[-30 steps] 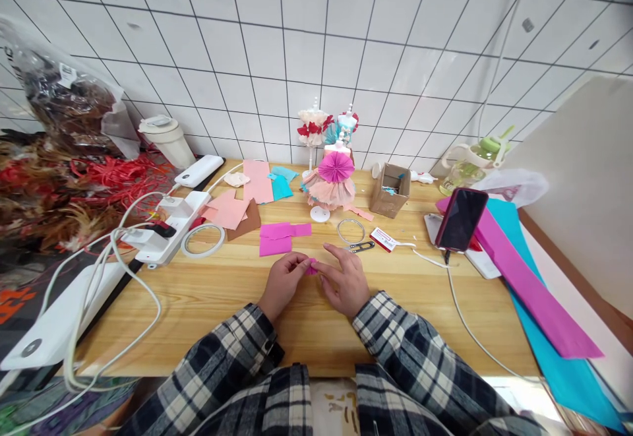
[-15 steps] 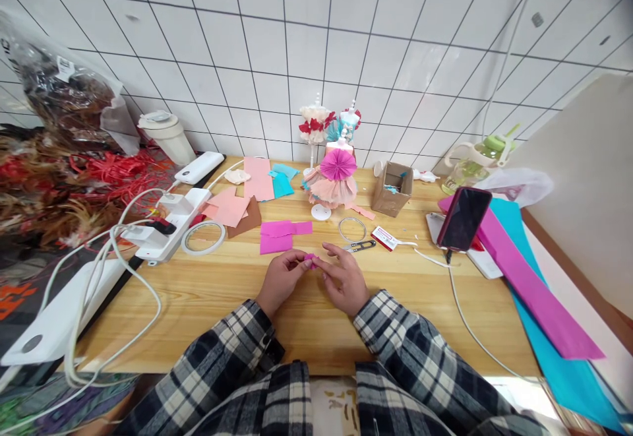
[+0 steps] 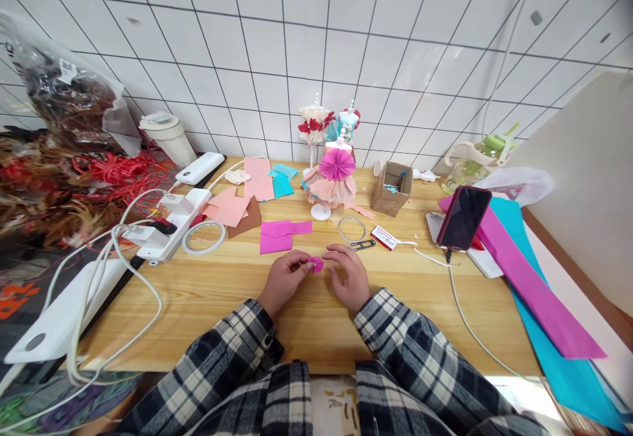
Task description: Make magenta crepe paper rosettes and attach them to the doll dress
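Between the thumb and finger of my left hand (image 3: 285,280) is a small magenta paper flower (image 3: 316,264), its petals facing right. My right hand (image 3: 350,278) is just right of the flower, fingers curved and apart, holding nothing. Behind my left hand lie folded magenta paper pieces (image 3: 275,237). Small black thread snips (image 3: 362,245) and a wire ring (image 3: 352,228) lie beyond my right hand, beside a red and white packet (image 3: 384,238). Farther back stands a small dress form with a magenta pleated rosette (image 3: 337,164) over a pink skirt.
A power strip (image 3: 171,228) with cables and a tape roll (image 3: 204,238) are on the left. At the back right stand a cardboard box (image 3: 392,188) and a phone (image 3: 463,218). Long magenta and blue sheets (image 3: 534,278) lie along the right edge.
My right hand has drawn away from the flower, its fingers no longer touching it. The flower now shows more fully in my left hand.
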`<state>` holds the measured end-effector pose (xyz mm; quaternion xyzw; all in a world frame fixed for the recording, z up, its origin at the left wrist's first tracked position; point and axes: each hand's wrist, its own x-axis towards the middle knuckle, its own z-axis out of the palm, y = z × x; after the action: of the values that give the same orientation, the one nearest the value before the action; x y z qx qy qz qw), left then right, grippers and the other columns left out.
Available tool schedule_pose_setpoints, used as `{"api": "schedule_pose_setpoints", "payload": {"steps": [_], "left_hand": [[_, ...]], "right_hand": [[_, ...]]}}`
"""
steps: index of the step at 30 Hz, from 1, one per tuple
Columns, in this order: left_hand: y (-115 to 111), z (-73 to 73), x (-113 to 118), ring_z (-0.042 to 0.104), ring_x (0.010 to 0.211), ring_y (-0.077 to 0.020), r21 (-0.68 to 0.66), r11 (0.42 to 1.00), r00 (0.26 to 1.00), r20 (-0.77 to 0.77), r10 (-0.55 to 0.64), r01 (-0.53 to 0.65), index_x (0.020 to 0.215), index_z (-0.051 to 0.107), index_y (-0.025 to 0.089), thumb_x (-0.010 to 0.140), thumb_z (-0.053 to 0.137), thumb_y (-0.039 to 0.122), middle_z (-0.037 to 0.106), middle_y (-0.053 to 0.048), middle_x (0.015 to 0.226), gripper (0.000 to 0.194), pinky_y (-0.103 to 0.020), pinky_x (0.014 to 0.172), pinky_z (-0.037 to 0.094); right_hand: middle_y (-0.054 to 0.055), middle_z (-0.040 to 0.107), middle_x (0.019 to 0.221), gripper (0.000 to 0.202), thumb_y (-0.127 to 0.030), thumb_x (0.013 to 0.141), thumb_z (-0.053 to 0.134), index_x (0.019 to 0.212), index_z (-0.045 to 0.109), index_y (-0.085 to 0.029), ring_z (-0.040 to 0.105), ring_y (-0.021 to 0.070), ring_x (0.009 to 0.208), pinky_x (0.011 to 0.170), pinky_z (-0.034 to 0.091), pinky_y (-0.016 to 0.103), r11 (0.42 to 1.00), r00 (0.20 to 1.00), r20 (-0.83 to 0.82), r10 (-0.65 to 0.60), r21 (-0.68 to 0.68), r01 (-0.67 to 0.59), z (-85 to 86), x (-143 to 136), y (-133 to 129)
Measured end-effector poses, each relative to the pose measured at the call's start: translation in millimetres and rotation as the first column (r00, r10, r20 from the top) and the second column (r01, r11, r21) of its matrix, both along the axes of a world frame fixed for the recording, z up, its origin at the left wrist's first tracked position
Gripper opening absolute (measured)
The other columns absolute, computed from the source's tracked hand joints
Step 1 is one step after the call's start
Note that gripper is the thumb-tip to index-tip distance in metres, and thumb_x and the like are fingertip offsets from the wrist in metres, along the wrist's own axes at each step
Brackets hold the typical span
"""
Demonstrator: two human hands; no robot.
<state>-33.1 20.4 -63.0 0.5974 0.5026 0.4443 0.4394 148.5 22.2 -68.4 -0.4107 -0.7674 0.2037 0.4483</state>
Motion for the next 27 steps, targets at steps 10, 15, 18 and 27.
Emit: {"api": "schedule_pose_setpoints", "payload": {"steps": [10, 15, 18, 27], "left_hand": [[-2.5, 5.7, 0.1, 0.061, 0.088, -0.0196, 0.039, 0.999, 1.0, -0.014, 0.013, -0.012, 0.092, 0.069, 0.018, 0.085, 0.053, 0.036, 0.067, -0.007, 0.093, 0.025, -0.031, 0.08, 0.048], [-6.6, 6.7, 3.5, 0.057, 0.1, -0.0223, 0.187, 0.982, 0.988, -0.15, 0.047, -0.018, 0.102, 0.066, 0.02, 0.078, 0.065, 0.038, 0.063, -0.009, 0.105, 0.03, -0.033, 0.084, 0.047], [-7.5, 8.7, 5.5, 0.056, 0.1, -0.023, 0.241, 0.971, 0.966, -0.248, 0.067, -0.005, 0.095, 0.068, 0.021, 0.075, 0.069, 0.038, 0.064, -0.009, 0.1, 0.027, -0.036, 0.091, 0.044], [-1.7, 2.0, 6.1, 0.06, 0.083, -0.0187, 0.225, 0.972, 0.974, -0.192, 0.12, -0.075, 0.075, 0.069, 0.02, 0.08, 0.061, 0.034, 0.065, -0.006, 0.083, 0.017, -0.031, 0.08, 0.048]], "right_hand": [[0.007, 0.055, 0.12, 0.011, -0.023, 0.08, 0.06, 0.087, 0.068, -0.024, 0.054, 0.0202, 0.096, 0.085, 0.046, 0.039, 0.997, 0.996, 0.063, -0.066, 0.054, 0.063, -1.5, 2.8, 2.0], [0.009, 0.06, 0.106, 0.007, -0.023, 0.08, 0.061, 0.084, 0.066, -0.02, 0.056, 0.0199, 0.101, 0.09, 0.046, 0.037, 0.997, 0.998, -0.054, -0.043, -0.062, 0.04, -1.3, 1.0, 5.5], [0.009, 0.06, 0.107, 0.007, -0.022, 0.079, 0.06, 0.084, 0.066, -0.02, 0.056, 0.02, 0.104, 0.092, 0.045, 0.037, 0.996, 0.999, -0.051, -0.011, -0.088, 0.007, -1.6, -0.1, 5.8], [0.008, 0.062, 0.102, 0.007, -0.023, 0.077, 0.062, 0.08, 0.067, -0.019, 0.059, 0.018, 0.091, 0.078, 0.05, 0.032, 0.986, 0.993, -0.108, -0.052, -0.165, 0.034, -1.8, -3.1, 3.4]]}}
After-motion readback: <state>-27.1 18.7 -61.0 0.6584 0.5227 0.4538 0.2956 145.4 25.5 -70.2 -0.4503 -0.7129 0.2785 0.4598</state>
